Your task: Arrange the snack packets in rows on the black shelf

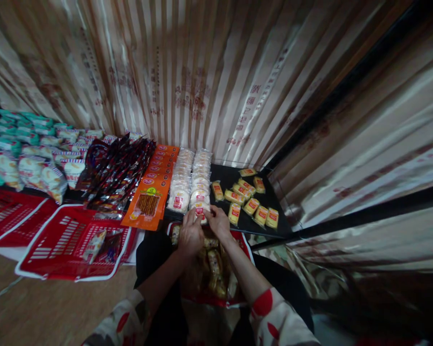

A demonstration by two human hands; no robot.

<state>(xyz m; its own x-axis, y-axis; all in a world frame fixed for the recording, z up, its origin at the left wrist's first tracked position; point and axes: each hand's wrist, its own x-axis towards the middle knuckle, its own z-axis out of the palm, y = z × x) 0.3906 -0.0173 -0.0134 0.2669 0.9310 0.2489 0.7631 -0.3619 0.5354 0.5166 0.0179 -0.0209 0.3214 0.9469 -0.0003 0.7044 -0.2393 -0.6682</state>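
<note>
At the front end of the right-hand row of white round crackers in clear wrappers (202,175), both hands meet on one packet. This wrapped cracker packet (199,211) has a red label facing up. Fingers of my left hand (191,235) are closed on its left and near edge. My right hand (218,222) pinches its right edge. A second overlapping row of the same white packets (180,185) lies just left. Small yellow wrapped cakes (251,206) are scattered to the right on the black shelf (283,216). Below my hands sits a red basket (248,247) holding wrapped snacks.
Left of the white rows lie overlapping orange snack bags (146,204), a heap of dark shiny packets (115,168), white bags (39,168) and teal bags (25,127). A red basket with white rim (65,235) stands front left. Pleated curtain (216,77) hangs behind; a black bar (346,218) runs right.
</note>
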